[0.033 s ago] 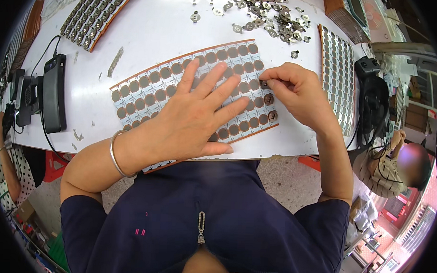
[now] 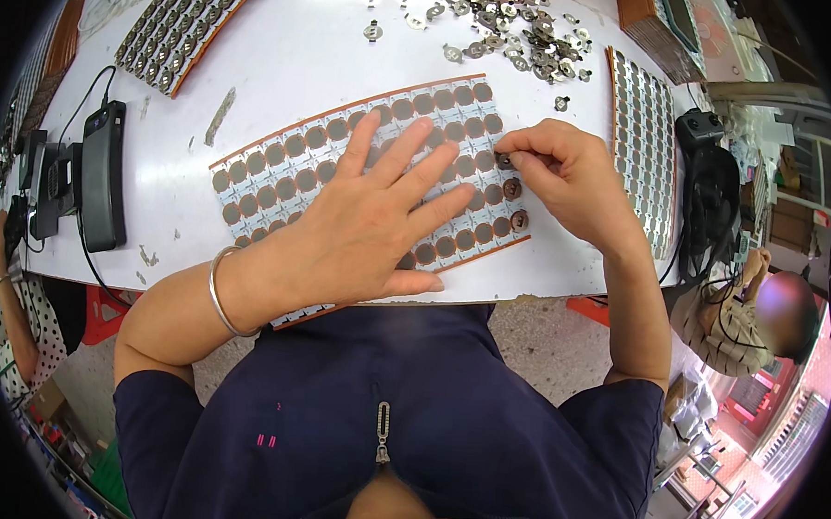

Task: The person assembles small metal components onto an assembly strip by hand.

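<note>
A white panel of circuit boards [image 2: 281, 152] with rows of round grey pads and brown edge strips lies slanted on the table. My left hand [image 2: 362, 206] rests flat on it, fingers spread, covering its middle. At the panel's right end my right hand [image 2: 557, 168] pinches a small round metal battery clip [image 2: 504, 159] between thumb and forefinger, over a pad of the last column. The fingertips partly hide that clip. Below it in the same column, two more metal clips [image 2: 515, 220] sit on their pads.
Loose metal clips [image 2: 536, 42] lie heaped at the far side. A panel filled with clips [image 2: 189, 27] is at the far left, another panel [image 2: 641, 149] at the right. A black device [image 2: 104, 176] with cables stands left. Co-workers sit at both sides, one in a striped top [image 2: 723, 329].
</note>
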`<state>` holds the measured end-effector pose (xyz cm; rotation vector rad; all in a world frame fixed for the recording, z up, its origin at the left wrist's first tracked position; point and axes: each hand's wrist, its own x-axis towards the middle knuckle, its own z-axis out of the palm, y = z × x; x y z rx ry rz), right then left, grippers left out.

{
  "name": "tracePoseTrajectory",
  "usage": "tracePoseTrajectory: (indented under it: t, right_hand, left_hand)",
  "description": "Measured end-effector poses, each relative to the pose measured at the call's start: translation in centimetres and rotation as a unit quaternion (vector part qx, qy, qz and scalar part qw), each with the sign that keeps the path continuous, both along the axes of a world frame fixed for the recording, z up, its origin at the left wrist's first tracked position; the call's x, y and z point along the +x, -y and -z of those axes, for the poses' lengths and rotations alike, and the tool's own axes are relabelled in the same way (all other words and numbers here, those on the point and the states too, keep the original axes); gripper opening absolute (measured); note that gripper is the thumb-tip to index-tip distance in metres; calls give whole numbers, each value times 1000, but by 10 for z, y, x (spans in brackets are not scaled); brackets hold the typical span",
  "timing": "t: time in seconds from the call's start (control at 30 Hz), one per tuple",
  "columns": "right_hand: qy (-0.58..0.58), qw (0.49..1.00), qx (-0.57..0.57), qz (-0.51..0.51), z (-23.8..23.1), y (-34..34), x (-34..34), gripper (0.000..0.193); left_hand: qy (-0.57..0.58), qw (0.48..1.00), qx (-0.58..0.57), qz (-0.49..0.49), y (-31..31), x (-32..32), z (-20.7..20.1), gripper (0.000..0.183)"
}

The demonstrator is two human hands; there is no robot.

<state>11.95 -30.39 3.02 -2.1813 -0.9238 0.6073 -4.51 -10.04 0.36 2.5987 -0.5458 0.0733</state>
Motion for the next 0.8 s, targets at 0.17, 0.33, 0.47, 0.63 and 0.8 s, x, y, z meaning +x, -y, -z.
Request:
tracePoseTrajectory:
  t: [0.17,0.33,0.47,0.63,0.8]
  right_hand:
    - [-16,999,-25,45,-2,-5,-7,19]
    - [32,996,59,57,14,3,-12,19]
    - [55,994,75,63,18,4,-20,20]
    - [56,989,114,71,25,4,-23,21]
    - [96,987,116,64,26,5,-26,20]
  left_hand:
    - [0,1000,0,-1,0,0,0,87]
    - [0,1000,-8,-4,0,0,1,87]
    - [-2,1000,-11,-10,1,-1,0,88]
    - [-2,1000,5,-12,2,-1,0,89]
    - [-1,1000,8,-10,3,-1,0,89]
